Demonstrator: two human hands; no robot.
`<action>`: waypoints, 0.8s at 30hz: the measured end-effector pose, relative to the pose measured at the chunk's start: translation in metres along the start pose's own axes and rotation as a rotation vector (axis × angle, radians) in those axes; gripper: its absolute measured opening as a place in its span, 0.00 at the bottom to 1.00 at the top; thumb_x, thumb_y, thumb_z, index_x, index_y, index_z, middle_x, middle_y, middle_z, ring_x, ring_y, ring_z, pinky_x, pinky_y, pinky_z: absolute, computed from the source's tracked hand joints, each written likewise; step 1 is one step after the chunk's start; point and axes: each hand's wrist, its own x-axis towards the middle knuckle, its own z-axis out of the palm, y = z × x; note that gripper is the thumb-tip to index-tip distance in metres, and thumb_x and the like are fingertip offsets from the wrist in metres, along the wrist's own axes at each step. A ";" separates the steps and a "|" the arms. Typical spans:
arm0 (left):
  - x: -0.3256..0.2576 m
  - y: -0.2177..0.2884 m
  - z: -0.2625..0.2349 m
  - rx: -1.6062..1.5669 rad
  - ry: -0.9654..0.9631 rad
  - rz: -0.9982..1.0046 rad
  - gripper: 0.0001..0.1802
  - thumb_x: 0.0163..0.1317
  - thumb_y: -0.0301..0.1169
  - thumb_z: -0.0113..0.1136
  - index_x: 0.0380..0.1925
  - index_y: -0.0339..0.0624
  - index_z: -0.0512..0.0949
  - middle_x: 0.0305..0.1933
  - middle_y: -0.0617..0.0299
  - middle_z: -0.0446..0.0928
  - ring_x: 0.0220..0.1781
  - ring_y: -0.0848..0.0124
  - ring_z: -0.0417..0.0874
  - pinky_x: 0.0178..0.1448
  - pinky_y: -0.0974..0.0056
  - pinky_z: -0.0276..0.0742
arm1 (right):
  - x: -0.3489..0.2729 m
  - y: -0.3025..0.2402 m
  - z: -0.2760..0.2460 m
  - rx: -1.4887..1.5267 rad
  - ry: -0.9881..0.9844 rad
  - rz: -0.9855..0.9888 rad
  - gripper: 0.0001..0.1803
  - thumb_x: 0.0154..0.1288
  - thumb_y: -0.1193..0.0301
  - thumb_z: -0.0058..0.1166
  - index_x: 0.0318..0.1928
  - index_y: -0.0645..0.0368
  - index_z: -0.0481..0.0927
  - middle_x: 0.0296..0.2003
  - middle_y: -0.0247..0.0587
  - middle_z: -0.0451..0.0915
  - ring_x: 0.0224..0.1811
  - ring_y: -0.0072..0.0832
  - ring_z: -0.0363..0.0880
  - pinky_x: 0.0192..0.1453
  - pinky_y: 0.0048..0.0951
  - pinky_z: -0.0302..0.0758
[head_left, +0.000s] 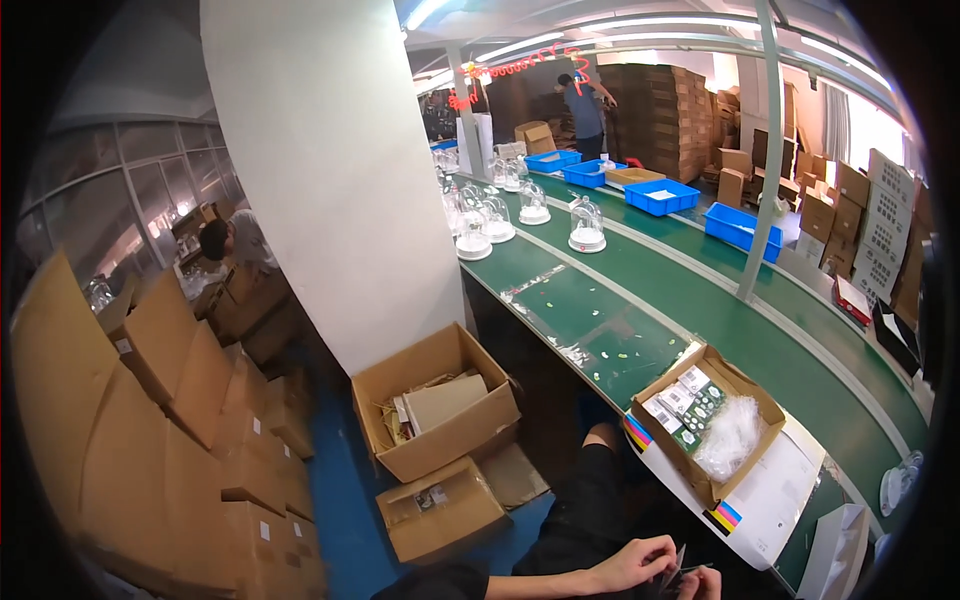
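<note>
One thin piece (pixel 680 562) is pinched by left hand (pixel 636 566) and right hand (pixel 702 583). Printed cards (pixel 692 380) and clear plastic (pixel 727 440) are contained in cardboard tray (pixel 748 382).

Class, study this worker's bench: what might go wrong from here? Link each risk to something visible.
1. The left hand and right hand pinch a small thin piece away from the bench top, so it might drop if a finger slips.
2. The open cardboard box sits near the bench's near side; a nudge could spill its clear plastic bundle.
3. Clear domes stand crowded together and might knock each other.
</note>
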 end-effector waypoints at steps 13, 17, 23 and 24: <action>0.015 -0.001 -0.031 -0.166 0.046 -0.243 0.05 0.69 0.30 0.49 0.36 0.40 0.71 0.34 0.66 0.77 0.36 0.80 0.78 0.36 0.74 0.74 | 0.015 0.016 0.029 0.145 -0.009 0.160 0.05 0.66 0.75 0.52 0.38 0.65 0.75 0.26 0.40 0.75 0.28 0.23 0.73 0.32 0.20 0.69; 0.021 -0.009 -0.032 -0.199 0.073 -0.270 0.04 0.69 0.28 0.49 0.36 0.40 0.71 0.35 0.66 0.77 0.37 0.80 0.79 0.36 0.74 0.74 | 0.032 0.027 0.020 0.124 -0.042 0.176 0.05 0.68 0.74 0.49 0.39 0.64 0.75 0.26 0.39 0.75 0.28 0.23 0.73 0.32 0.20 0.69; 0.031 -0.003 -0.031 -0.210 0.188 -0.204 0.04 0.68 0.27 0.49 0.37 0.39 0.71 0.36 0.65 0.78 0.39 0.80 0.80 0.37 0.75 0.75 | 0.053 0.030 0.029 0.148 -0.108 0.213 0.06 0.68 0.74 0.50 0.38 0.65 0.76 0.26 0.39 0.75 0.28 0.23 0.73 0.31 0.19 0.69; 0.034 -0.003 -0.031 -0.213 0.211 -0.173 0.03 0.67 0.26 0.50 0.38 0.38 0.71 0.37 0.64 0.78 0.38 0.80 0.79 0.36 0.75 0.74 | 0.055 0.030 0.031 0.139 -0.142 0.215 0.06 0.67 0.75 0.51 0.38 0.66 0.77 0.26 0.39 0.76 0.28 0.23 0.73 0.31 0.19 0.69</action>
